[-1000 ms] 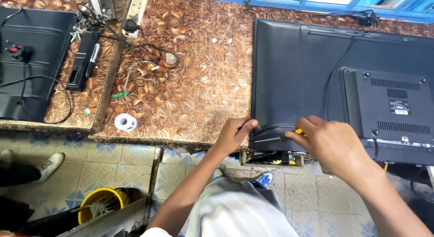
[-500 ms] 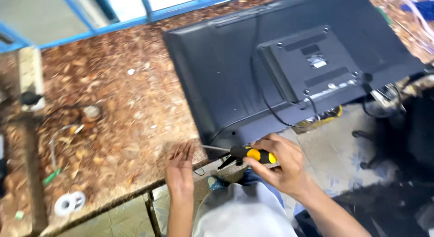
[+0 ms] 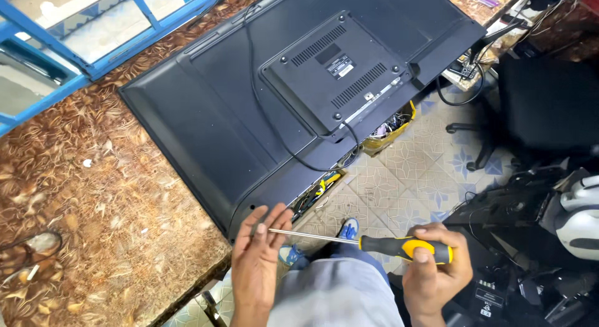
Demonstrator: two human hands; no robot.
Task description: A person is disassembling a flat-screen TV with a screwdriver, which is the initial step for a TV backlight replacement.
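Two hands recorded at 6 o'clock: right hand (image 3: 433,274) closed round the yellow-and-black handle of a screwdriver (image 3: 368,243), its shaft levelled toward 9 o'clock; left hand (image 3: 261,255) spread, palm steadying the tip beside the television (image 3: 249,115), laid face down on the surface (image 3: 93,221) so its back panel is exposed

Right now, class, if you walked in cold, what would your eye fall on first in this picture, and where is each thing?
First, the big black television lying face down across the brown patterned table, its corner overhanging the edge. Next, the screwdriver with a yellow and black handle, gripped in the right hand at lower middle, its shaft tip against the open left hand. Below the table edge lies patterned floor tile.
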